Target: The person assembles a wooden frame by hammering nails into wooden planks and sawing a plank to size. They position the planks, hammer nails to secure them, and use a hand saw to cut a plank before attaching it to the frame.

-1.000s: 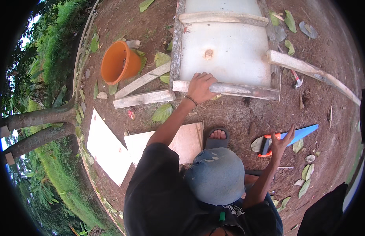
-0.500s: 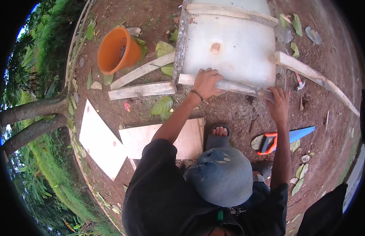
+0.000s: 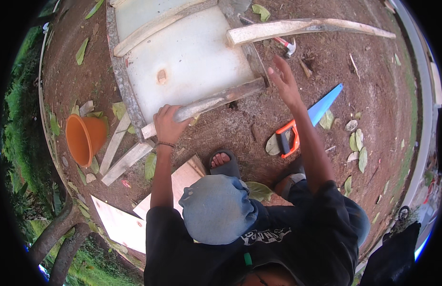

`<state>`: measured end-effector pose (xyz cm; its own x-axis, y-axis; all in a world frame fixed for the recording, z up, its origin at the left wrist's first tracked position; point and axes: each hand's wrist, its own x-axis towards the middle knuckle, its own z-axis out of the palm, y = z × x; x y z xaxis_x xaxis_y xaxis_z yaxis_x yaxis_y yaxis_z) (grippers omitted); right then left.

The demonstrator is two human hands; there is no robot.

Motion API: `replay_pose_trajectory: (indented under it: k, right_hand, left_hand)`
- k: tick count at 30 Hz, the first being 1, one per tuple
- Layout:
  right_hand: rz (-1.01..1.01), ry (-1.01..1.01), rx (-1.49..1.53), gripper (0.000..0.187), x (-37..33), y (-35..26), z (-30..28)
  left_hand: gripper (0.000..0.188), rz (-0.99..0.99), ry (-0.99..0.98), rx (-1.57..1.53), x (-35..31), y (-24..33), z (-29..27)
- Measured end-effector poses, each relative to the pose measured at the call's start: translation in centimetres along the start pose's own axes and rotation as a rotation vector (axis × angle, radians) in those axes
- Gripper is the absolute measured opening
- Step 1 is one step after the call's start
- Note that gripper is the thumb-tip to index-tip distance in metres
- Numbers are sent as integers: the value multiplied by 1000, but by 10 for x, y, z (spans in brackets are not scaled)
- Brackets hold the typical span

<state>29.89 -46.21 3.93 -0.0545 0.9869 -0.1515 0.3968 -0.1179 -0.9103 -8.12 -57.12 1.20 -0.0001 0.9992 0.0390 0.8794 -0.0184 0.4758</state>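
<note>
A white panel [image 3: 192, 55] in a weathered wooden frame lies ahead of me, with a brown knot-like spot on it. Along its near edge runs a wooden batten [image 3: 221, 98]. My left hand [image 3: 168, 123] is wrapped over this batten close to its left end. Off the batten's right end, my right hand [image 3: 286, 86] is held in the air, fingers apart, with nothing in it. Beyond that hand a claw hammer [image 3: 288, 46] with a red and white handle lies on the ground, partly under a long wooden strip [image 3: 302, 28] that rests on the frame's right side.
A handsaw [image 3: 321, 107] with a blue blade and orange-black handle lies under my right forearm. Left of the frame are an orange bucket [image 3: 83, 140] and two wood offcuts [image 3: 128, 162]. Plywood pieces [image 3: 118, 221] lie near my left elbow. Dry leaves dot the soil.
My right hand has come off the batten's right end and opened out to the right. The left hand stays on the batten. The whole view has turned rightward.
</note>
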Motion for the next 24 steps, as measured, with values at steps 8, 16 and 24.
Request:
replay_pose_trajectory:
  k: [8,16,24]
  right_hand:
    - [481,-281,-66,119,33,14,19]
    - [428,-416,189,112,55,18,19]
    - [435,-437,305,107,55,14,12]
  left_hand:
    - [88,90,-307,113,23,23,-10]
    - [100,339,-714,307,136,171,-17]
    - [75,32,-722,124,132,193,60]
